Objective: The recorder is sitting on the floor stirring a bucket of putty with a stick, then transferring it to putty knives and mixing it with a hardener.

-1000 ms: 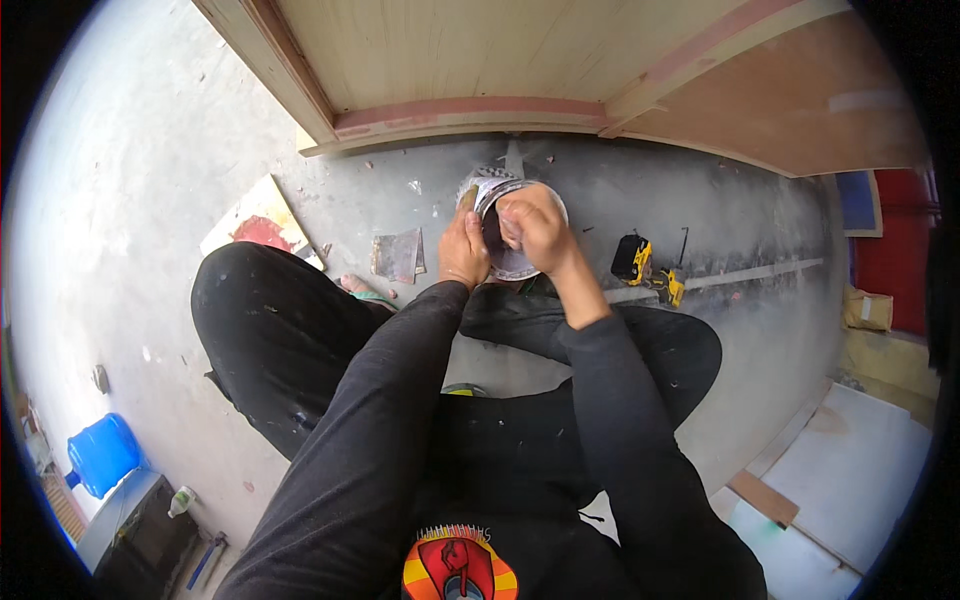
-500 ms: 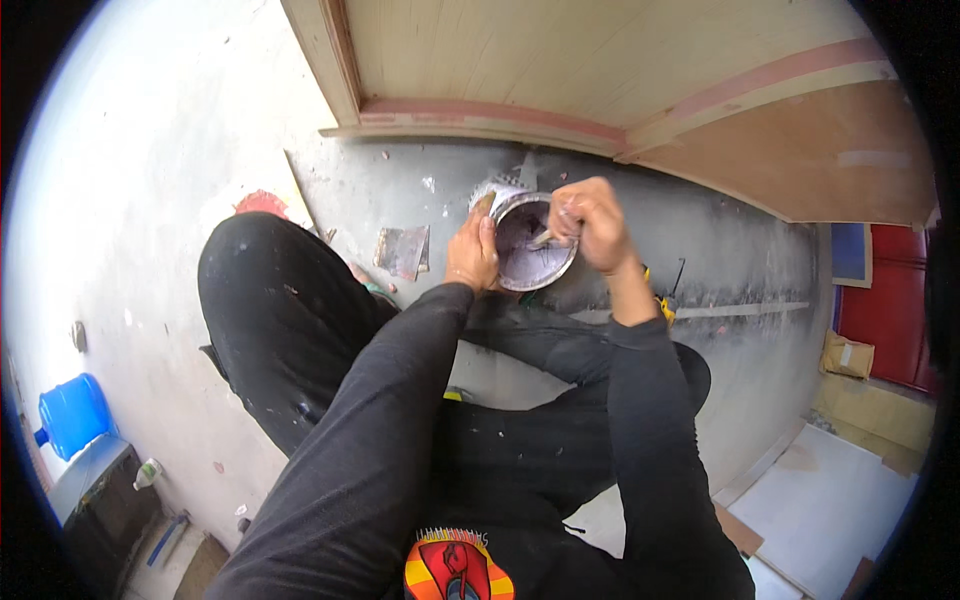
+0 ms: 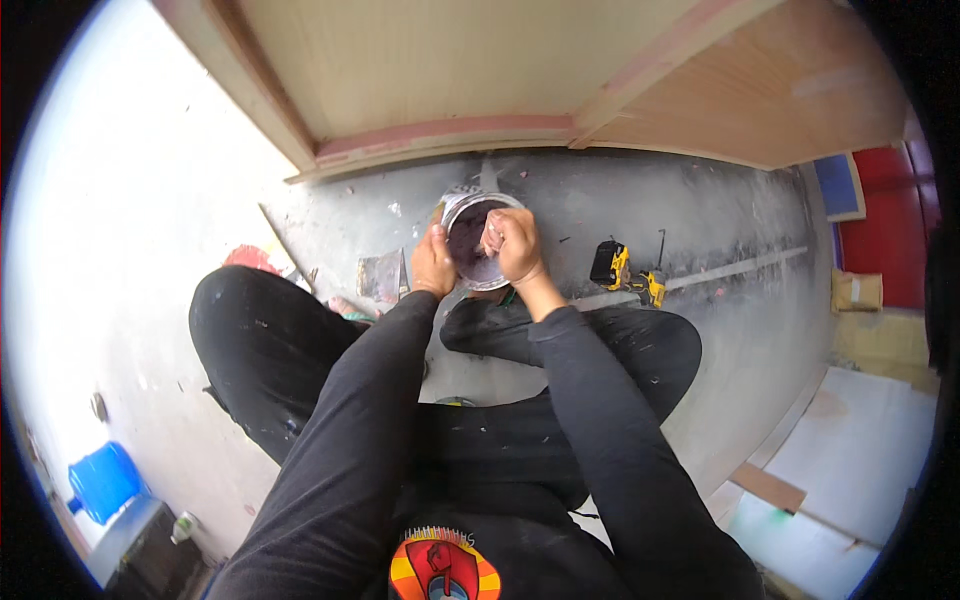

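A round white tub [image 3: 452, 213] of purplish-grey paste [image 3: 466, 236] stands beyond my crossed legs. My left hand [image 3: 433, 262] is closed against its left side and steadies it. By that hand's fingertips a small brownish-yellow piece shows; its kind I cannot make out. My right hand [image 3: 515, 245] is a fist over the tub's right part, fingers reaching inside the rim. It grips a pale stick-like tool, now almost wholly hidden by the fingers; the earlier frame shows its pale end in the paste.
On the floor right of the tub lies a yellow and black cordless drill [image 3: 640, 278]. A thin stained sheet [image 3: 382, 276] lies to the left. Wooden panelling [image 3: 450, 130] runs along the far side. A blue water bottle [image 3: 105, 482] is at lower left, a cardboard box [image 3: 857, 292] far right.
My right hand has moved left and down, deeper into the tub. The view has shifted, and the drill, before mostly behind my right arm, now shows fully.
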A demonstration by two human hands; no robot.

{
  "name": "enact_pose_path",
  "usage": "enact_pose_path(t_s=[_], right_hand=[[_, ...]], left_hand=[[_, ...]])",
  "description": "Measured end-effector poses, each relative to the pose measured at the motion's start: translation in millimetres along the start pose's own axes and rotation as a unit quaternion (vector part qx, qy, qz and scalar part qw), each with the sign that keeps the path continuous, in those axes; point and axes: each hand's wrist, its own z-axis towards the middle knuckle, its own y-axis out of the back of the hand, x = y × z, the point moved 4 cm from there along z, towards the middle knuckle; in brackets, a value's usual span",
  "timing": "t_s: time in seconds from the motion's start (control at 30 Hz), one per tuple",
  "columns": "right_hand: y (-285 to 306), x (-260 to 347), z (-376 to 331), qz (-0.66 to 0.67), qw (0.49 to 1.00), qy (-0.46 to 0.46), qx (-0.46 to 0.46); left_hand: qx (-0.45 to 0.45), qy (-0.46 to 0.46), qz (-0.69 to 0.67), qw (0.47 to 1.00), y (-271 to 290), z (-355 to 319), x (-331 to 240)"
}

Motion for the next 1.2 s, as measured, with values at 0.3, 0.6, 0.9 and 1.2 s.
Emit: enact_pose_path(t_s=[0.3,0.6,0.9,1.2], right_hand=[[8.2,-4.5,-8.6,0.055,0.967,0.081,-0.235],[16.1,-14.1,-16.7,0.127,0.963,-0.02,-0.235],[29.0,-28.2,-44.5,0.187,0.964,-0.011,-0.189],[24.1,34.1,-37.8,0.187,0.97,0.001,-0.152]], left_hand=[[0.065,0.082,-0.227,0.968,-10.0,4.4,46.7],[0.045,0.282,-0.269,0.92,13.3,-12.9,45.0],[0.113,0.392,-0.401,0.82,32.3,29.1,-21.2],[0.127,0.253,-0.37,0.885,18.4,2.7,22.0]])
